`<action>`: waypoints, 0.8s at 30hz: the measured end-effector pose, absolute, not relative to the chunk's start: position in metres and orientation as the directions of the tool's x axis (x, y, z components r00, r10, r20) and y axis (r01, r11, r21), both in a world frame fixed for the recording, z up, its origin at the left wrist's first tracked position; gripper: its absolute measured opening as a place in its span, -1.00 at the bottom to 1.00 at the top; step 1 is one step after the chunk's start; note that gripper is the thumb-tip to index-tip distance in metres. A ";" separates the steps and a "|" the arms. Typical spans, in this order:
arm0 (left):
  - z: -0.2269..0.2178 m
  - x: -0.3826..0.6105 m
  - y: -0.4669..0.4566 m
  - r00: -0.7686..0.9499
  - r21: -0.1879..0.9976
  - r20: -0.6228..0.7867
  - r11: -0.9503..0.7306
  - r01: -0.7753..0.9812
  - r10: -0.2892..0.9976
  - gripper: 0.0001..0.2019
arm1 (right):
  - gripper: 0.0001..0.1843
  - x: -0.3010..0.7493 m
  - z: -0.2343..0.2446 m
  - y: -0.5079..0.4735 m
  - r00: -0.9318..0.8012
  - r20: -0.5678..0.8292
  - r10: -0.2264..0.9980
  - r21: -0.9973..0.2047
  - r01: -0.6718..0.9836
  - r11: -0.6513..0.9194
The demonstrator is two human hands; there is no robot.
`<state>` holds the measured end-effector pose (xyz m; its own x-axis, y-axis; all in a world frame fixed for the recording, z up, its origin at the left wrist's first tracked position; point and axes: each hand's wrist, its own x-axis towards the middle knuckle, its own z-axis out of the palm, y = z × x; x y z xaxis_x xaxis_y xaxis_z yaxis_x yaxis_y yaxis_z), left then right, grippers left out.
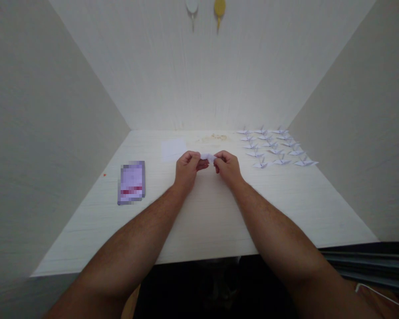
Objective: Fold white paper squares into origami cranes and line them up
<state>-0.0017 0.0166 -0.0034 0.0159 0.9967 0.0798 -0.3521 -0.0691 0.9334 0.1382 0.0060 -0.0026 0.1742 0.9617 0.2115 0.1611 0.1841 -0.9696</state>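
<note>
A small piece of folded white paper [206, 157] is held between both hands above the middle of the white table. My left hand [188, 166] pinches its left end, with the thumb on top and fingers below. My right hand [226, 165] pinches the other end between thumb and forefinger. The fingers cover much of the paper, so its full shape is hidden. Just beyond my left hand, a flat sheet of white paper [173, 149] lies on the table.
Several folded paper cranes [279, 161] stand in rows at the back right. A purple, pixelated flat item [132, 181] lies on the left, near a tiny orange bit [104, 175]. Walls enclose the table [199, 221] on three sides. Two hooks [220, 9] hang on the back wall.
</note>
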 end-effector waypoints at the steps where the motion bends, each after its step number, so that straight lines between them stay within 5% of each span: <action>1: -0.004 -0.002 0.016 0.017 0.935 0.086 -0.075 -0.348 0.996 -0.60 | -0.91 0.138 -0.002 0.006 0.175 0.201 0.964 -0.973 0.152 0.176; 24: -0.002 -0.005 0.014 0.079 0.937 0.117 -0.084 -0.338 0.990 -0.67 | -0.85 0.139 0.002 0.003 0.164 0.216 0.963 -0.971 0.136 0.195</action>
<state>-0.0047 0.0138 -0.0024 0.0793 0.9900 0.1169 -0.3383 -0.0836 0.9373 0.1388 0.0027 0.0018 0.1640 0.9626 0.2158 0.1358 0.1946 -0.9714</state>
